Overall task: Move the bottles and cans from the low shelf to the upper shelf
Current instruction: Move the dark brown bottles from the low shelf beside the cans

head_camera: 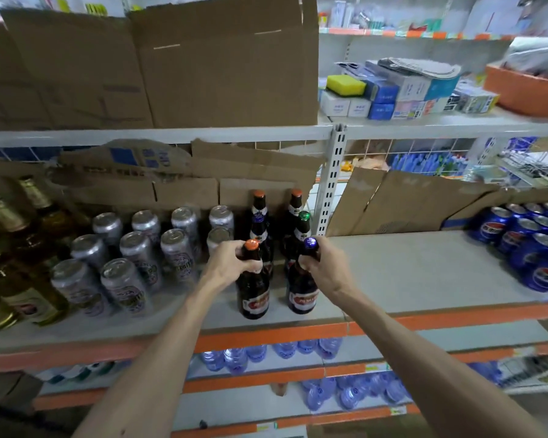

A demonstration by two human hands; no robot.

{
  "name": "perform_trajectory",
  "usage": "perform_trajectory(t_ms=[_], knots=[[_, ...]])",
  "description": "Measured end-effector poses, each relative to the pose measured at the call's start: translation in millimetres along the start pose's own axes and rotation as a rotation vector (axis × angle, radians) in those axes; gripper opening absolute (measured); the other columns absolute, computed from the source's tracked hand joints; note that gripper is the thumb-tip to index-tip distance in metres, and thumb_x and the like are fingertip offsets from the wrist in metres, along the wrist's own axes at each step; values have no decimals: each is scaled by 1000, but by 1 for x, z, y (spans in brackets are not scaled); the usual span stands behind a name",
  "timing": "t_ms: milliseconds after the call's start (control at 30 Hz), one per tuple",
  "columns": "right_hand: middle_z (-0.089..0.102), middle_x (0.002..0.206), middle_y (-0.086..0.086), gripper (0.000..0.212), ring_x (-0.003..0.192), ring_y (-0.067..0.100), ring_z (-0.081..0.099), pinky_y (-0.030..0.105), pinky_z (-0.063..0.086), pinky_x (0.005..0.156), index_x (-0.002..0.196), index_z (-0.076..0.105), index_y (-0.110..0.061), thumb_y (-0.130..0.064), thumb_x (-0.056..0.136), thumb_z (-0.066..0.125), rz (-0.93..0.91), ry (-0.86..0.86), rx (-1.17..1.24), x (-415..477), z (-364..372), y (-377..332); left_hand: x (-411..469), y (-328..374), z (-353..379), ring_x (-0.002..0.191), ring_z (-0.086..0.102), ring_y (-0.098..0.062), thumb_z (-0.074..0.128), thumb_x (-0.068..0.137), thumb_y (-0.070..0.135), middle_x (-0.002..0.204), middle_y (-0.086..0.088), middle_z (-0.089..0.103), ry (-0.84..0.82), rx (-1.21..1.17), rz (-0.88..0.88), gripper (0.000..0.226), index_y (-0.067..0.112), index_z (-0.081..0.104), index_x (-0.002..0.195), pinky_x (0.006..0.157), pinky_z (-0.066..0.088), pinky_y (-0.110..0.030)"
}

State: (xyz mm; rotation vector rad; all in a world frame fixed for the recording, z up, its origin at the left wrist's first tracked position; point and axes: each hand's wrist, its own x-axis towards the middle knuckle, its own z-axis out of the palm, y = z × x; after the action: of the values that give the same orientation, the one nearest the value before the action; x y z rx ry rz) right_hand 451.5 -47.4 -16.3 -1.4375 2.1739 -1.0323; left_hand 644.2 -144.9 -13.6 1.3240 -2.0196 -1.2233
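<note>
Between my two hands, near the front lip of the shelf (408,273), two dark brown bottles stand side by side, close but not touching. My left hand (231,263) grips the neck of the orange-capped bottle (253,292), fingers wrapped just under the cap. My right hand (325,263) is curled round the neck of the blue-capped bottle (301,292) in the same way. Both bottles carry a red label low on the body, but the writing is too blurred for me to read.

Just beyond my hands stand four more brown bottles (295,207): two with orange caps at the back, and one blue cap and one green cap in front of them. Left of my left hand are rows of silver cans (130,267) whose print I cannot make out, and past them some tall golden bottles (23,273). Well off to the right of my right hand, across bare shelf, sit blue cans (532,248) showing the Pepsi globe. Under my forearms, lower shelves hold clear water bottles (234,358). Above my hands, flattened cardboard (222,67) leans on a higher shelf.
</note>
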Motion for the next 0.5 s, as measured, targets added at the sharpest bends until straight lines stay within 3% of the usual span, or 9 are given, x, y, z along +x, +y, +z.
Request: perform_trajectory(t_ms=[200,400,500], knots=[[63,85,2,17,80,25,60,38,51,72,102,56,-14,-14,87,65,14,12,-6,9,7,6,9,-8,4,95,67,-7,82,72,12,90,7,76,11,-15,-15,19,16,72,88,87,47,-26],[66,87,7,20,80,26,61,33,46,66,107,56,-11,-12,88,62,23,-11,-9,8,10,13,13,-11,5,89,69,-5,80,75,9,86,6,77,-3,-22,-10,15,14,72,88,79,45,-21],[67,92,9,24,84,27,61,32,45,68,111,57,-10,-13,88,63,21,-8,-11,10,11,13,15,-14,4,94,68,-5,80,75,12,87,8,77,-12,-31,-5,20,16,72,92,86,47,-25]])
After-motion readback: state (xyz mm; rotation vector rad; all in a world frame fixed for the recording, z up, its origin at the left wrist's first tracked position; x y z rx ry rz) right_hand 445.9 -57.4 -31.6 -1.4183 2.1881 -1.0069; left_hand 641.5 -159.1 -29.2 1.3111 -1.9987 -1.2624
